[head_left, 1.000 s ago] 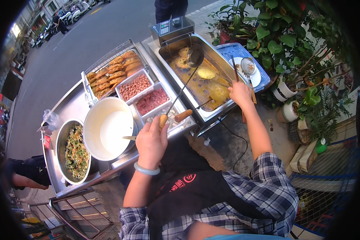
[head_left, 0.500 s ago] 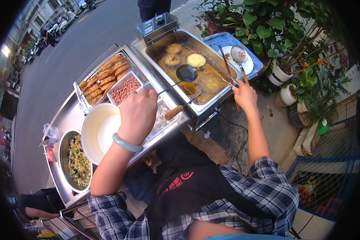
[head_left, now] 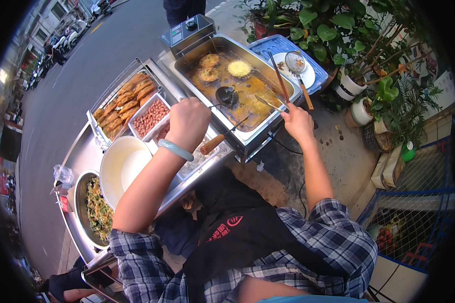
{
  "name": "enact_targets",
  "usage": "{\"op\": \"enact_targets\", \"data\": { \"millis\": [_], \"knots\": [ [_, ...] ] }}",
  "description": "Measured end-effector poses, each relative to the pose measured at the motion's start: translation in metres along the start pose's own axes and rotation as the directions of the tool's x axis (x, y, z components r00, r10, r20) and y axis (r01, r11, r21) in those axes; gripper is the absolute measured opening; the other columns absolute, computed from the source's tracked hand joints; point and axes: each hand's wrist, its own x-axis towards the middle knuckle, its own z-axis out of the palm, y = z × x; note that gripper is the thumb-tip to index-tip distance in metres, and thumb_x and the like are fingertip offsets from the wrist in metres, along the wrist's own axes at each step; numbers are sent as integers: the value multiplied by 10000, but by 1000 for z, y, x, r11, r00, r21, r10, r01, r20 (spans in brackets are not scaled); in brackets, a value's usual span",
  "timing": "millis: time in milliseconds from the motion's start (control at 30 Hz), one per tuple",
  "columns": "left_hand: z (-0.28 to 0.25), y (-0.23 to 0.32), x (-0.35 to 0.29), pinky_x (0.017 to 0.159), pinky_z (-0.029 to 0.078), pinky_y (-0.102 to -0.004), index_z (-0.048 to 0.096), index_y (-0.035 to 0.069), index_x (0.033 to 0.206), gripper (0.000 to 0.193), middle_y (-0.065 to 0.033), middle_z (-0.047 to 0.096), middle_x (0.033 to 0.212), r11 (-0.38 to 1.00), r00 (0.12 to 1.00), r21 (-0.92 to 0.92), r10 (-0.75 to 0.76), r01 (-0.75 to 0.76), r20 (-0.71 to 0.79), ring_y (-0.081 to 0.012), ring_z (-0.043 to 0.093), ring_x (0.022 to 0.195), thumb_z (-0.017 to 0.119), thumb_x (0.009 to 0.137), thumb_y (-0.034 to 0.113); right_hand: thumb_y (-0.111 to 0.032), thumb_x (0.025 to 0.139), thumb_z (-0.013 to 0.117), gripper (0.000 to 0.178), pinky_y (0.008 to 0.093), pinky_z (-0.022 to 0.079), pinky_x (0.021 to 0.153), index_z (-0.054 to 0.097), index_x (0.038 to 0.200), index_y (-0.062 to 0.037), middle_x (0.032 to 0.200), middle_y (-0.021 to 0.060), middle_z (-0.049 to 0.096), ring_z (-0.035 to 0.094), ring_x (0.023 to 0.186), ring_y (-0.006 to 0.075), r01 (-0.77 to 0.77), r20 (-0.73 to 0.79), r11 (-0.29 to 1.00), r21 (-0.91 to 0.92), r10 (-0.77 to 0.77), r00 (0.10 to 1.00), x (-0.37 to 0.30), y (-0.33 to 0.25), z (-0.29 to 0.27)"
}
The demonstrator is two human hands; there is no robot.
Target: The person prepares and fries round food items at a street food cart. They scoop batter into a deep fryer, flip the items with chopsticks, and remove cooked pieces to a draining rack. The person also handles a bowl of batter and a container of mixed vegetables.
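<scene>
My left hand (head_left: 189,121), a pale green bangle on its wrist, is closed round the handle of a ladle. Its dark, round ladle bowl (head_left: 227,96) sits in the oil of a rectangular metal fryer (head_left: 247,132). My right hand (head_left: 299,123) grips metal tongs (head_left: 269,103), their arms apart over the oil at the fryer's right side. Two browned round fritters (head_left: 209,74) and a pale yellow fritter (head_left: 239,68) float toward the far end. A second utensil with a wooden handle (head_left: 212,144) leans across the near edge. Dark chopsticks (head_left: 279,76) slant beside my right hand.
A white plate (head_left: 308,76) with a wire strainer (head_left: 295,62) is on a blue tray (head_left: 268,45). Left of the fryer are fried pieces (head_left: 126,101) on a rack, peanuts (head_left: 150,117), a white pot (head_left: 117,171) and chopped vegetables (head_left: 98,207). Potted plants (head_left: 361,111) crowd the right.
The ladle bowl has moved nearer to me in the oil, and the left hand has shifted with it. The tongs have also come nearer. The whole view has shifted slightly.
</scene>
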Motion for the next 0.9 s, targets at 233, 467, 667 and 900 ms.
{"op": "enact_targets", "data": {
  "millis": [233, 467, 667, 900],
  "knots": [
    [27, -8, 4, 689, 596, -370, 756, 85, 797, 91, -116, 727, 863, 997, 1000, -75, -26, 26, 12, -269, 740, 830, 666, 809, 83, -310, 956, 676, 365, 535, 539, 864, 654, 1245, -87, 1047, 183, 716, 684, 1020, 424, -33, 3, 997, 66, 33, 999, -7, 5, 5],
    [51, -18, 4, 709, 605, -388, 741, 73, 847, 96, -130, 729, 907, 985, 994, -150, -76, 87, 76, -290, 745, 857, 646, 844, 87, -314, 958, 672, 321, 542, 536, 856, 651, 1191, -94, 1073, 182, 720, 685, 1014, 426, -48, -7, 996, 79, 49, 999, -9, 2, 12],
    [79, -27, 5, 692, 595, -402, 750, 110, 874, 70, -123, 719, 898, 965, 993, -237, -94, 108, 73, -299, 738, 844, 700, 837, 141, -321, 951, 680, 318, 534, 538, 841, 656, 1166, -89, 1020, 177, 732, 690, 995, 421, -20, -25, 991, 132, 23, 999, -14, 0, 17],
    [102, -42, 6, 656, 572, -457, 736, 168, 1046, 235, -122, 697, 909, 922, 978, -359, -76, 142, 193, -327, 717, 831, 650, 969, 373, -317, 927, 732, 401, 461, 550, 837, 701, 1261, -98, 1041, 204, 744, 709, 981, 401, -27, -23, 985, 173, 31, 999, -18, -4, 26]
  ]
}}
